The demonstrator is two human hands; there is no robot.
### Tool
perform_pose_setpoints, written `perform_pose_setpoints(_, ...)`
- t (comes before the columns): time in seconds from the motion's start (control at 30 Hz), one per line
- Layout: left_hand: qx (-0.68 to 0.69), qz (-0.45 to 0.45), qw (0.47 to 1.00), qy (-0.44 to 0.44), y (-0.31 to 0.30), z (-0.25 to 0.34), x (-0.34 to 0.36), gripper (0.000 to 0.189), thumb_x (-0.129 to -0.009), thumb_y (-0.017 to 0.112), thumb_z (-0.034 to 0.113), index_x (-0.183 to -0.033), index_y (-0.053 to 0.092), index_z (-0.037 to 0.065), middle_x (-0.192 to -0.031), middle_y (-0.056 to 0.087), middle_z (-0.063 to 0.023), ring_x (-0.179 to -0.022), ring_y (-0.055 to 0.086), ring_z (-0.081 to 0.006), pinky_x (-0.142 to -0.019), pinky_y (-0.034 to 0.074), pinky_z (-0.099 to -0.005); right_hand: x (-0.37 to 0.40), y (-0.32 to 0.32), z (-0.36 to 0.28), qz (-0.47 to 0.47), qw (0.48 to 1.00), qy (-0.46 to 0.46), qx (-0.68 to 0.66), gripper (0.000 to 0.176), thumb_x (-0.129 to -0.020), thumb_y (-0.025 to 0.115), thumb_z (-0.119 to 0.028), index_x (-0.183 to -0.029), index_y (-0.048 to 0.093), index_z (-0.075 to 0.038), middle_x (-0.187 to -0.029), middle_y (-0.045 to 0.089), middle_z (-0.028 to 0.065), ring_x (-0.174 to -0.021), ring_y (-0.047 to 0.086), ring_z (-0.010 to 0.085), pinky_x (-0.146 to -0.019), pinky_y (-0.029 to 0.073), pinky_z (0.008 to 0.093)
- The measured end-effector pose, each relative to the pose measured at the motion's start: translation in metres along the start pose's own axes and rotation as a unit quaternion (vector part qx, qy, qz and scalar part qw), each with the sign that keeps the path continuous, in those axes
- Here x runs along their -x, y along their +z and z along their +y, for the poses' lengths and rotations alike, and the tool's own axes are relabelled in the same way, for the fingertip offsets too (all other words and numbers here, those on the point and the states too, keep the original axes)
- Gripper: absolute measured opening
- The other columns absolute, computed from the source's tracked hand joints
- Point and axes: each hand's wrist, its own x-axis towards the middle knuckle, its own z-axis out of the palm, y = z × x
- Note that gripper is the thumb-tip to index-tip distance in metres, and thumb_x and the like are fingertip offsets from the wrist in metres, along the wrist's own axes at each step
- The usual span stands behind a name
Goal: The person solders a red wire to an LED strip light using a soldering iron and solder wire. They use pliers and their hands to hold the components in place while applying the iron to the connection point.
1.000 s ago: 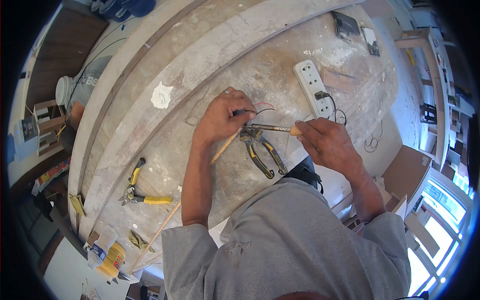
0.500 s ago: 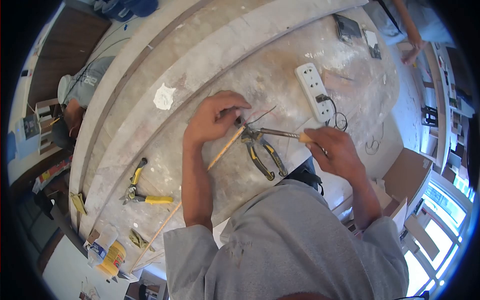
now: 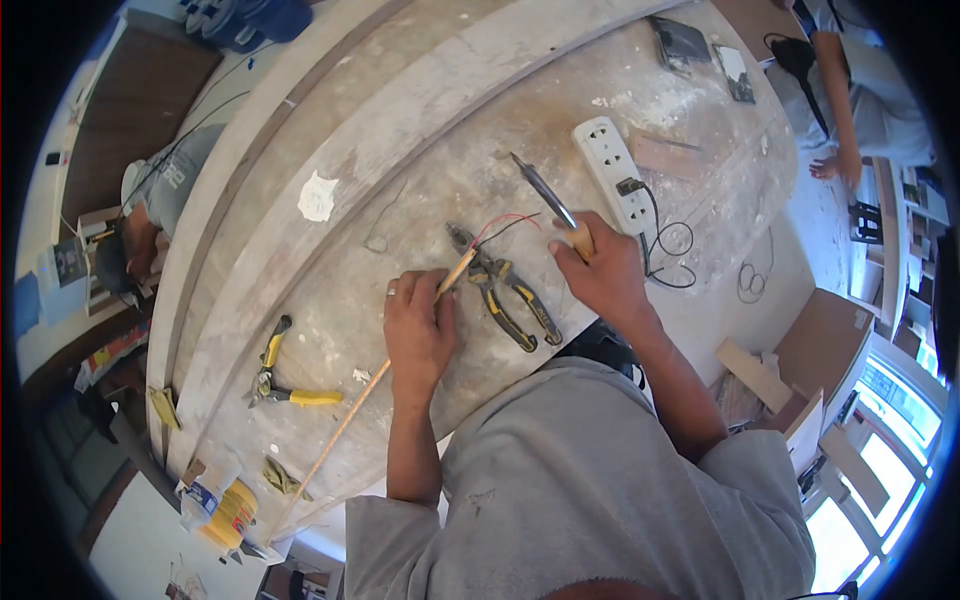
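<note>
My left hand (image 3: 418, 325) is closed around a long, thin yellowish strip (image 3: 370, 388), close to its upper end. From that end come a thin red wire and a black wire (image 3: 508, 229). The strip's end lies against the head of yellow-and-black pliers (image 3: 505, 290), whose handles are spread on the table. In my right hand (image 3: 606, 268) is a soldering iron (image 3: 545, 192) with a wooden handle, its tip pointing up and left, apart from the wires.
A white power strip (image 3: 612, 170) with a black plug and cord lies beyond my right hand. Yellow-handled cutters (image 3: 280, 385) rest at left, near a bottle (image 3: 200, 500). A dark case (image 3: 682, 42) sits at the far edge. Other people are at both sides.
My right hand has lifted the soldering iron up and away from the pliers, turning its tip upward. My left hand has slid back from the wire end and now grips the strip lower.
</note>
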Motion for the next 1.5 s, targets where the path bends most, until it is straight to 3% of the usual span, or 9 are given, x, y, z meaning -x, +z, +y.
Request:
perform_pose_setpoints(0.07,0.012,-0.015,1.000,-0.021,0.002,-0.006,0.003,0.028,-0.088,0.076,0.002,-0.115,0.074,0.007,-0.108,0.069,-0.0152,-0.103,0.066,-0.0385,-0.088,0.053,-0.0488,-0.018,0.009,0.007,0.031,0.997,-0.053,0.050,0.030,-0.092,0.073,-0.016,-0.120,0.072,-0.005,-0.084,0.074,0.0252,-0.078,0.073,0.0476,-0.075,0.058,0.0536)
perform_pose_setpoints(0.17,0.038,0.007,0.998,-0.043,-0.008,0.003,0.002,0.020,-0.089,0.077,0.001,-0.109,0.074,0.003,-0.100,0.070,-0.0146,-0.089,0.071,-0.0338,-0.080,0.056,-0.0427,-0.034,0.020,0.019,0.029,0.991,-0.099,0.088,0.031,-0.090,0.073,-0.016,-0.119,0.072,-0.007,-0.085,0.075,0.0238,-0.078,0.073,0.0456,-0.074,0.058,0.0545)
perform_pose_setpoints(0.4,0.049,0.002,0.997,-0.059,-0.017,0.005,-0.001,0.020,-0.089,0.076,-0.001,-0.109,0.074,0.003,-0.099,0.070,-0.0137,-0.087,0.072,-0.0322,-0.074,0.058,-0.0396,-0.038,0.026,0.023,0.020,0.978,-0.149,0.145,0.023,-0.087,0.073,-0.016,-0.108,0.071,-0.007,-0.084,0.075,0.0229,-0.079,0.074,0.0437,-0.074,0.058,0.0544)
perform_pose_setpoints(0.7,0.073,-0.001,0.996,-0.060,-0.008,0.003,0.001,0.022,-0.088,0.077,-0.001,-0.109,0.074,0.003,-0.099,0.069,-0.0137,-0.085,0.072,-0.0313,-0.071,0.059,-0.0398,-0.024,-0.005,0.016,0.054,0.994,-0.042,0.088,0.022,-0.090,0.072,-0.015,-0.108,0.072,-0.003,-0.084,0.075,0.0252,-0.080,0.075,0.0455,-0.073,0.059,0.0522)
perform_pose_setpoints(0.77,0.073,-0.011,0.995,-0.063,-0.007,0.003,0.001,0.022,-0.091,0.076,0.003,-0.112,0.073,0.005,-0.102,0.068,-0.0141,-0.085,0.071,-0.0364,-0.075,0.056,-0.0451,-0.020,-0.012,0.014,0.060,0.998,-0.013,0.021,0.019,-0.093,0.072,-0.017,-0.107,0.074,-0.003,-0.083,0.075,0.0249,-0.078,0.075,0.0444,-0.072,0.059,0.0484)
perform_pose_setpoints(1.0,0.061,0.002,0.997,-0.045,-0.007,0.003,0.002,0.023,-0.086,0.080,-0.001,-0.107,0.072,0.003,-0.098,0.069,-0.0138,-0.084,0.071,-0.0337,-0.072,0.056,-0.0416,-0.014,-0.021,0.014,0.055,0.998,-0.013,-0.003,0.022,-0.097,0.073,-0.022,-0.106,0.075,-0.002,-0.079,0.074,0.0232,-0.074,0.076,0.0423,-0.071,0.058,0.0446)
perform_pose_setpoints(1.2,0.076,0.041,0.993,-0.080,-0.049,0.035,0.007,0.024,-0.083,0.083,-0.002,-0.103,0.071,0.002,-0.095,0.069,-0.0126,-0.081,0.070,-0.0281,-0.070,0.055,-0.0361,-0.025,-0.008,0.017,0.082,0.996,-0.027,0.038,0.026,-0.099,0.075,-0.026,-0.108,0.076,-0.002,-0.086,0.076,0.0236,-0.080,0.078,0.0373,-0.075,0.058,0.0434)
perform_pose_setpoints(1.37,0.106,0.072,0.991,-0.046,-0.101,0.063,0.020,0.026,-0.079,0.085,-0.005,-0.101,0.071,0.000,-0.094,0.071,-0.0111,-0.078,0.069,-0.0217,-0.070,0.055,-0.0327,-0.004,-0.030,-0.024,-0.001,0.993,-0.003,-0.119,0.024,-0.103,0.075,-0.026,-0.112,0.078,-0.004,-0.076,0.071,0.0044,-0.064,0.066,0.0150,-0.061,0.051,0.0336)
perform_pose_setpoints(1.5,0.101,0.101,0.989,-0.023,-0.144,0.096,0.034,0.027,-0.079,0.085,-0.005,-0.102,0.072,0.001,-0.092,0.070,-0.0102,-0.076,0.068,-0.0199,-0.068,0.054,-0.0315,0.025,-0.053,-0.066,-0.081,0.957,-0.005,-0.280,0.024,-0.105,0.075,-0.024,-0.112,0.077,-0.002,-0.072,0.062,-0.0030,-0.060,0.054,0.0049,-0.054,0.043,0.0255)
